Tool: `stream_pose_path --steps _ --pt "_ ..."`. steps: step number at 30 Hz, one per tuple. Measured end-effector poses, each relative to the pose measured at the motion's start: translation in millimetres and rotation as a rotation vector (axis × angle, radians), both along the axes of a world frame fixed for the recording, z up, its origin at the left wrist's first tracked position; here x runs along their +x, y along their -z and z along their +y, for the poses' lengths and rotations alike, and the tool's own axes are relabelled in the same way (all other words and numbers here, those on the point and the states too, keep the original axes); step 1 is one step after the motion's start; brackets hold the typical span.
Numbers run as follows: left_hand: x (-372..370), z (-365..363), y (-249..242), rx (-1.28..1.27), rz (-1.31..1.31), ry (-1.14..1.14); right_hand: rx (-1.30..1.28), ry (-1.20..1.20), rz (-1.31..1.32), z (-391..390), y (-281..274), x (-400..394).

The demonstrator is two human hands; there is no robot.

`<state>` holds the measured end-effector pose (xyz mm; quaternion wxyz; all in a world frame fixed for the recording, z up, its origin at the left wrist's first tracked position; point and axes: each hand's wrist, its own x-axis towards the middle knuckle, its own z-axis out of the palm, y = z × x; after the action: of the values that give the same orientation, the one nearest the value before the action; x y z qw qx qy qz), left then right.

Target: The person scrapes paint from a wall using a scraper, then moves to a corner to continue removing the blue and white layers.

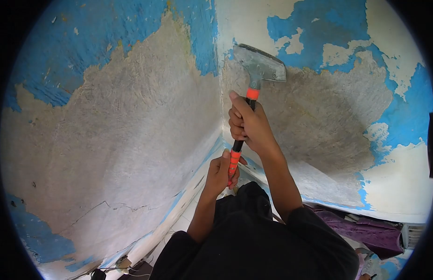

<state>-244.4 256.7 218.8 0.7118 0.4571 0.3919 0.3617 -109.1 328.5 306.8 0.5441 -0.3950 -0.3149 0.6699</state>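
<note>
A long-handled wall scraper (261,65) with a wide metal head and a black and orange handle is held upright in front of the corner. My right hand (249,122) is closed around the black upper shaft, just below an orange band, with the thumb lying along it. Lower down, my left hand (219,174) wraps the orange grip near the handle's end. The scraper's blade edge overlaps the right-hand wall (319,112) near the corner, where bare grey plaster meets peeling blue and white paint.
On the left wall (132,102), a large grey patch is bordered by blue paint, and a crack runs low across it. Purple cloth (361,228) lies at the lower right beside a white vented object (415,234). Cables (118,268) show at the lower left.
</note>
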Motion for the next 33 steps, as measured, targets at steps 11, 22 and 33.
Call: stream_pose_path --steps 11,22,33 --pt "-18.8 5.3 7.5 -0.086 -0.043 0.082 -0.067 -0.021 0.039 4.3 11.0 -7.9" --pt "-17.4 10.0 -0.7 -0.11 -0.072 0.117 -0.079 -0.035 -0.014 10.8 7.9 -13.1" --pt "-16.3 9.3 11.8 -0.13 -0.017 0.036 -0.052 -0.064 0.027 11.7 22.8 -10.9"
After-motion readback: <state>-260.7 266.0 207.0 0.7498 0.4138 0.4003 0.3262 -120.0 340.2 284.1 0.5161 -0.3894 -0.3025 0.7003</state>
